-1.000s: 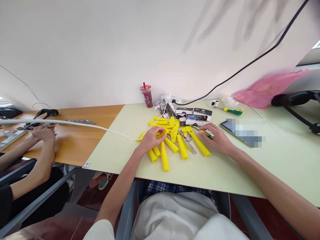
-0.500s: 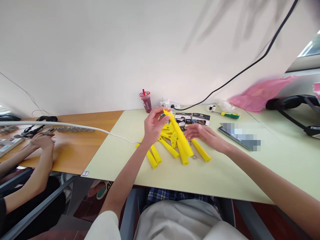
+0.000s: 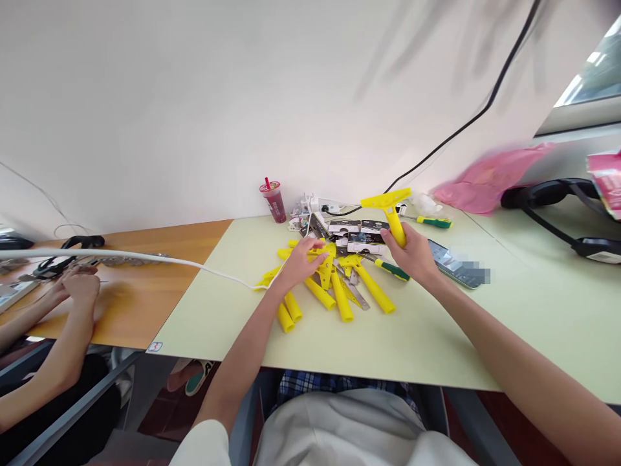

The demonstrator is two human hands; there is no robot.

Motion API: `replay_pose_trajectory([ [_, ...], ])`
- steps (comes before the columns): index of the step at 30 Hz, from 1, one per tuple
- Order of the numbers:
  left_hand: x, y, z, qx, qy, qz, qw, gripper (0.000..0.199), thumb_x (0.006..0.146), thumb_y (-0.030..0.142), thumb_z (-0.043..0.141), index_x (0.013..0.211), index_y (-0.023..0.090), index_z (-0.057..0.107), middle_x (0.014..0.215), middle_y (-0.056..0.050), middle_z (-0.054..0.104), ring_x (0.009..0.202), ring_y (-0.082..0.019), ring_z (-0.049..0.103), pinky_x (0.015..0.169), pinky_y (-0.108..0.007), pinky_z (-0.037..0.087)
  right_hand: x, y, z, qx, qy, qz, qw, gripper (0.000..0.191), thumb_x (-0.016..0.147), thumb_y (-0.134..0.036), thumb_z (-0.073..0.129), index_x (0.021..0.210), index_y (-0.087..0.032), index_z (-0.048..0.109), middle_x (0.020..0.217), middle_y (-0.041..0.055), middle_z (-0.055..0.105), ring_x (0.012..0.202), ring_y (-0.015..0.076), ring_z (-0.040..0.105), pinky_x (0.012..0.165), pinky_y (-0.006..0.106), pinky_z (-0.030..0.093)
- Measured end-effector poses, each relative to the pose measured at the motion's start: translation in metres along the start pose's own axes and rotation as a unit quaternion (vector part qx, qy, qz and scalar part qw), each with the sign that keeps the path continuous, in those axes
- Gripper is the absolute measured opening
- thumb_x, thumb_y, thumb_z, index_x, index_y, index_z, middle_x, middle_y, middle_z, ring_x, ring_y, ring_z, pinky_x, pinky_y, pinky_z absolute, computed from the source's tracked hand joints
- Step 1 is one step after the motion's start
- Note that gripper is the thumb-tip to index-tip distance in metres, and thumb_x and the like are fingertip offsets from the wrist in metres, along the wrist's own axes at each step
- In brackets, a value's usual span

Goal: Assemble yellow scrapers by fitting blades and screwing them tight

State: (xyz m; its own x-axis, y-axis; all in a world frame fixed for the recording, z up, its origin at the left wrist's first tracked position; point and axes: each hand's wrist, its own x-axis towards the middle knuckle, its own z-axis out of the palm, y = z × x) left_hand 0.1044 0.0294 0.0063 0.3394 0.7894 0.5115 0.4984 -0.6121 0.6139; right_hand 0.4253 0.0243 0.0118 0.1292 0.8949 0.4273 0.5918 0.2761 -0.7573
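Observation:
My right hand (image 3: 413, 249) is wrapped round the handle of a yellow scraper (image 3: 394, 223), holding it raised with its wide head up. Over the left part of a pile of yellow scraper parts (image 3: 343, 298) is my left hand (image 3: 301, 260), its fingers apart and nothing held in them. Flat metal blades (image 3: 358, 296) lie among the yellow pieces. A screwdriver with a green and yellow handle (image 3: 392, 269) rests at the pile's right. Small black-and-white boxes (image 3: 366, 243) are behind the pile.
A drink cup (image 3: 274, 202) stands by the wall. To the right lie a phone (image 3: 456, 265), another screwdriver (image 3: 435, 222), a pink bag (image 3: 490, 181) and a black headset (image 3: 548, 207). At left, another person's hands (image 3: 80, 285) rest over a wooden table (image 3: 145, 298). A white cable crosses the left side.
The yellow scraper has passed from my left hand to my right, which has closed on its handle and lifted it. My left hand has let go and moved down to the pile.

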Motion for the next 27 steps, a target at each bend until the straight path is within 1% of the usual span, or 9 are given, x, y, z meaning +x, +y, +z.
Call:
replay_pose_trajectory([
  [3, -0.01, -0.013, 0.001, 0.032, -0.041, 0.018, 0.998, 0.025, 0.104, 0.046, 0.081, 0.113, 0.024, 0.078, 0.118, -0.01, 0.078, 0.12, -0.03, 0.072, 0.117, -0.052, 0.058, 0.01, 0.018, 0.0, -0.063, 0.027, -0.001, 0.998, 0.069, 0.098, -0.098, 0.044, 0.084, -0.031, 0.044, 0.065, 0.005, 0.056, 0.061, 0.0263, 0.05, 0.062, 0.043, 0.041],
  [6, -0.014, -0.014, 0.007, 0.047, -0.06, 0.02, 0.997, 0.02, 0.101, 0.041, 0.085, 0.108, 0.024, 0.079, 0.118, -0.009, 0.076, 0.118, -0.029, 0.071, 0.114, -0.05, 0.058, 0.016, 0.029, -0.001, -0.107, 0.031, -0.021, 0.994, 0.066, 0.102, -0.094, 0.042, 0.083, -0.031, 0.046, 0.067, 0.0079, 0.059, 0.062, 0.0282, 0.053, 0.063, 0.043, 0.04],
  [9, -0.014, -0.013, 0.011, 0.064, -0.08, 0.018, 0.995, 0.013, 0.1, 0.036, 0.085, 0.101, 0.024, 0.078, 0.118, -0.009, 0.074, 0.115, -0.029, 0.07, 0.112, -0.05, 0.058, 0.022, 0.036, -0.008, -0.148, 0.024, -0.03, 0.988, 0.063, 0.102, -0.089, 0.048, 0.081, -0.029, 0.05, 0.075, 0.0124, 0.066, 0.07, 0.0323, 0.062, 0.067, 0.045, 0.043],
  [11, -0.014, -0.013, 0.012, 0.069, -0.087, 0.015, 0.994, 0.01, 0.102, 0.033, 0.082, 0.1, 0.024, 0.077, 0.117, -0.009, 0.074, 0.115, -0.029, 0.07, 0.112, -0.05, 0.057, 0.027, 0.04, -0.013, -0.16, 0.019, -0.013, 0.987, 0.058, 0.101, -0.084, 0.055, 0.083, -0.028, 0.056, 0.08, 0.0135, 0.07, 0.078, 0.0354, 0.067, 0.072, 0.047, 0.047],
  [14, -0.013, -0.015, 0.012, 0.078, -0.096, 0.008, 0.992, 0.009, 0.106, 0.031, 0.076, 0.101, 0.024, 0.075, 0.118, -0.009, 0.073, 0.117, -0.03, 0.07, 0.113, -0.05, 0.057, 0.031, 0.046, -0.019, -0.174, 0.005, 0.013, 0.985, 0.054, 0.1, -0.079, 0.059, 0.09, -0.026, 0.065, 0.084, 0.0135, 0.072, 0.085, 0.0372, 0.07, 0.077, 0.049, 0.051],
  [17, -0.012, -0.018, 0.012, 0.102, -0.102, 0.009, 0.989, 0.01, 0.11, 0.03, 0.071, 0.104, 0.023, 0.072, 0.12, -0.01, 0.073, 0.121, -0.031, 0.068, 0.116, -0.052, 0.054, 0.034, 0.053, -0.02, -0.187, -0.008, 0.018, 0.982, 0.052, 0.099, -0.076, 0.061, 0.094, -0.025, 0.068, 0.091, 0.0139, 0.073, 0.09, 0.0367, 0.07, 0.079, 0.049, 0.052],
  [20, -0.012, -0.02, 0.013, 0.122, -0.101, 0.014, 0.987, 0.011, 0.112, 0.03, 0.068, 0.104, 0.022, 0.07, 0.121, -0.011, 0.073, 0.122, -0.032, 0.067, 0.118, -0.054, 0.053, 0.034, 0.059, -0.017, -0.188, 0.0, 0.006, 0.982, 0.052, 0.098, -0.076, 0.06, 0.089, -0.025, 0.065, 0.092, 0.0144, 0.073, 0.087, 0.035, 0.069, 0.076, 0.047, 0.051],
  [22, -0.012, -0.021, 0.013, 0.12, -0.088, 0.01, 0.989, 0.012, 0.112, 0.031, 0.067, 0.104, 0.022, 0.068, 0.119, -0.011, 0.074, 0.119, -0.031, 0.068, 0.116, -0.053, 0.054, 0.032, 0.061, -0.014, -0.186, 0.011, -0.015, 0.982, 0.054, 0.099, -0.078, 0.057, 0.085, -0.026, 0.061, 0.092, 0.0149, 0.073, 0.084, 0.0337, 0.068, 0.073, 0.046, 0.05],
  [27, -0.012, -0.023, 0.014, 0.067, -0.019, -0.006, 0.998, 0.01, 0.113, 0.03, 0.065, 0.105, 0.023, 0.066, 0.113, -0.009, 0.076, 0.108, -0.028, 0.071, 0.106, -0.047, 0.059, 0.021, 0.052, -0.005, -0.207, -0.006, -0.058, 0.977, 0.058, 0.105, -0.082, 0.043, 0.081, -0.029, 0.047, 0.093, 0.0159, 0.07, 0.083, 0.0339, 0.065, 0.068, 0.043, 0.044],
])
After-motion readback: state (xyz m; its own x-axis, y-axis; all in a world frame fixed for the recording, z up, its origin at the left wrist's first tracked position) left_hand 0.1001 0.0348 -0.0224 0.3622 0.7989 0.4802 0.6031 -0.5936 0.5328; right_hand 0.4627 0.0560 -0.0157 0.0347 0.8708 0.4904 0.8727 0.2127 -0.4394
